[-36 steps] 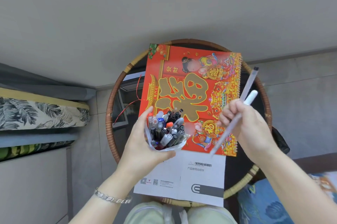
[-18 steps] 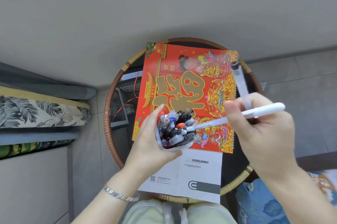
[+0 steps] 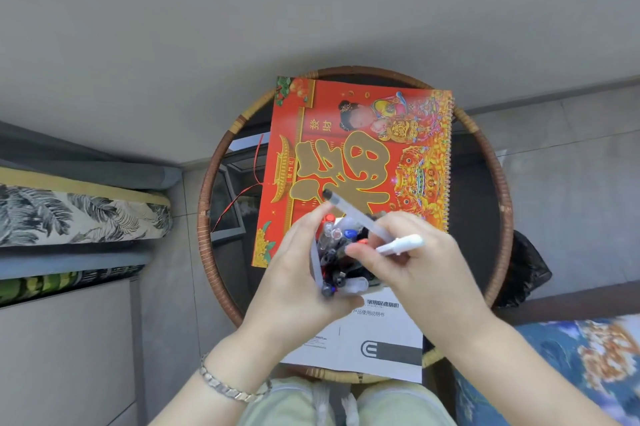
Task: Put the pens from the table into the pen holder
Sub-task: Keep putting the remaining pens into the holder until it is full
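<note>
Pinching two pens in the right hand's fingers (image 3: 367, 252): a translucent, frosted pen with a dark end cap (image 3: 356, 214), slanting up and to the left across the holder's mouth, and a white, opaque plastic pen (image 3: 401, 245) pointing out to the right past the knuckles. Whether either tip is already down among the others, impossible to tell behind the fingers. Closing the right hand (image 3: 422, 273) tightly around both barrels, directly above the holder.

Wrapping the left hand's fingers (image 3: 311, 228) around the small, pale, translucent pen holder (image 3: 316, 266), thumb along the near side, gripping firmly. Holding it raised above the table, tilted towards the camera. Crowding inside it, a bundle of pens (image 3: 337, 252) with black, blue, red and clear caps. Left hand (image 3: 294, 283) touching the right at the holder's rim; wearing a silver link bracelet (image 3: 225, 387) on the wrist.

Lying beneath the hands, a red and gold spiral-bound calendar (image 3: 349, 155) with a large gold character, and a white printed leaflet (image 3: 374, 342) overlapping its near edge. Resting under both, a round, dark table with a woven rattan rim (image 3: 498, 183). No loose pens showing on the visible tabletop.
</note>
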Demonstrator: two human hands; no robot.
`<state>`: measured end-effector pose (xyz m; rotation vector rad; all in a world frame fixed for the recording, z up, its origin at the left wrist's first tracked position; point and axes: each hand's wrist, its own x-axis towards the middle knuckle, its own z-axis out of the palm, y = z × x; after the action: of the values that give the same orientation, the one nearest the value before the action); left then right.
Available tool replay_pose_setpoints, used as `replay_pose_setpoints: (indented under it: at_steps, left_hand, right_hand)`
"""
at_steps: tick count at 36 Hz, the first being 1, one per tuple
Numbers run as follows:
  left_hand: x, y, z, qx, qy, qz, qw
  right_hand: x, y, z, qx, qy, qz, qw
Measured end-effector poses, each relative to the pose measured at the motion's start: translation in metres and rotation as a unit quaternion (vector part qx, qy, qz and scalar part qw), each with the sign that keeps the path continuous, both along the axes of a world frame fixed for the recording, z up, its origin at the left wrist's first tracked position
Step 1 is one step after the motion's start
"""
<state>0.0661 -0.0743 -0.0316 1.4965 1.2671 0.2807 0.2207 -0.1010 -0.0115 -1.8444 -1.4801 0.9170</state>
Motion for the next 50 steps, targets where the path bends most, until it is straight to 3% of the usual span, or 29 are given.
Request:
replay_pose_setpoints:
  at_steps: [4,7,16,21,28,30,31,33,35,37,45,50]
  left_hand:
    - [0.000,0.003,-0.001,0.013,0.016,-0.001,1.000]
    - [-0.001,0.005,-0.003,0.012,0.025,-0.004,1.000]
    - [-0.003,0.006,-0.003,0.006,0.031,0.017,0.999]
    - [-0.001,0.002,0.002,0.051,0.062,-0.013,0.997]
    - [0.001,0.003,0.005,0.025,0.028,0.035,0.999]
    - [0.002,0.006,0.004,-0.004,0.008,0.058,0.998]
    - [0.003,0.009,0.003,-0.025,-0.005,0.070,0.997]
    - [0.003,0.012,0.001,-0.046,-0.021,0.083,0.995]
    - [0.002,0.014,0.000,-0.040,-0.017,0.080,0.996]
    - [0.001,0.015,-0.001,-0.037,-0.006,0.075,0.996]
    - [-0.007,0.011,-0.002,-0.042,0.003,0.086,0.995]
    - [-0.009,0.006,0.003,-0.026,0.003,0.037,0.999]
  right_hand:
    - [0.010,0.003,0.010,0.015,0.119,-0.078,0.990]
    - [0.019,0.004,0.016,0.058,0.145,-0.085,0.984]
    - [0.022,0.008,0.020,0.050,0.069,-0.056,0.995]
    - [0.012,0.004,0.010,-0.025,-0.031,-0.008,0.999]
    - [0.007,0.013,0.012,-0.108,0.037,-0.024,0.993]
    - [0.007,0.019,0.015,-0.141,0.196,-0.093,0.966]
    - [0.009,0.022,0.017,-0.155,0.309,-0.140,0.928]
    - [0.014,0.025,0.017,-0.144,0.507,-0.227,0.819]
    - [0.020,0.025,0.015,-0.115,0.590,-0.276,0.750]
    - [0.023,0.023,0.013,-0.080,0.615,-0.297,0.726]
    - [0.022,0.011,0.020,0.053,0.558,-0.269,0.783]
    - [0.006,0.005,0.019,0.047,0.472,-0.165,0.865]
